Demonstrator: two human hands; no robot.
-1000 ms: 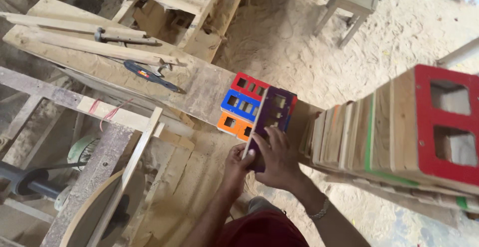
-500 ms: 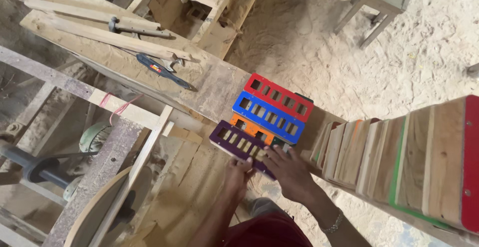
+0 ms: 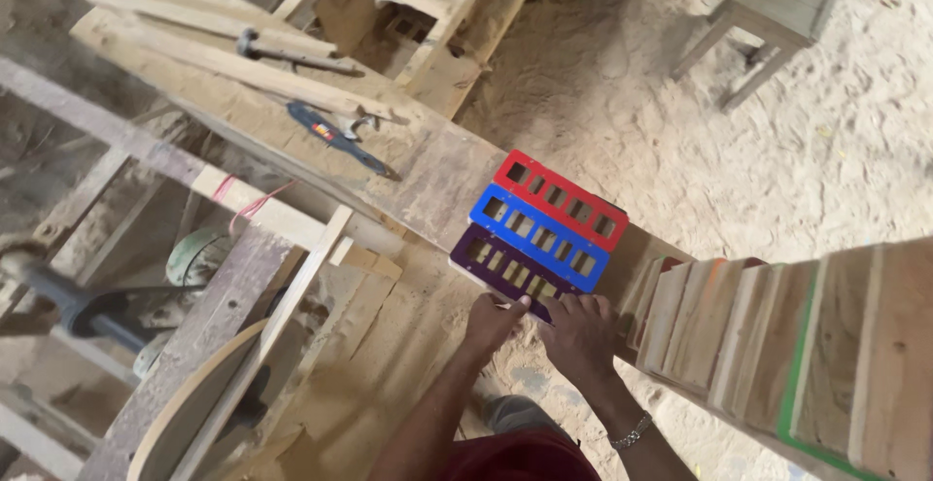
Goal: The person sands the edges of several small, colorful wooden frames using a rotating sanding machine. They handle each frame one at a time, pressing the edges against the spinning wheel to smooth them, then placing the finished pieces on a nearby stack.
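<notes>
The purple slotted panel (image 3: 505, 269) is a flat, rectangular painted board pierced by a row of small rectangular cut-outs running along its length. It lies flat on the worn wooden workbench (image 3: 428, 175), at the near edge, its long side angled down to the right. Just beside it on the far side lies a blue slotted panel (image 3: 539, 236) of the same pattern, and beyond that a red slotted panel (image 3: 559, 199); the three sit edge to edge like parallel strips, each with light wood showing through the openings.

The left hand (image 3: 493, 323) rests at the near edge of the purple panel, fingers curled and fingertips touching its rim. The right hand (image 3: 581, 335) presses on the panel's right end, fingers bent over the edge; whether it grips or only steadies the panel cannot be told. A metal bracelet (image 3: 633, 432) sits on the right wrist.

To the right, a stack of unpainted wooden boards (image 3: 777, 345) stands on edge, close to the right hand; one board carries a green painted edge. Farther along the workbench lie a blue-handled tool (image 3: 335, 138), a hammer (image 3: 292, 53) and long timber strips (image 3: 204, 24). A small wooden stool (image 3: 773, 10) stands well apart on the sawdust-covered floor (image 3: 680, 151). A curved wooden piece (image 3: 185, 413) lies at lower left
</notes>
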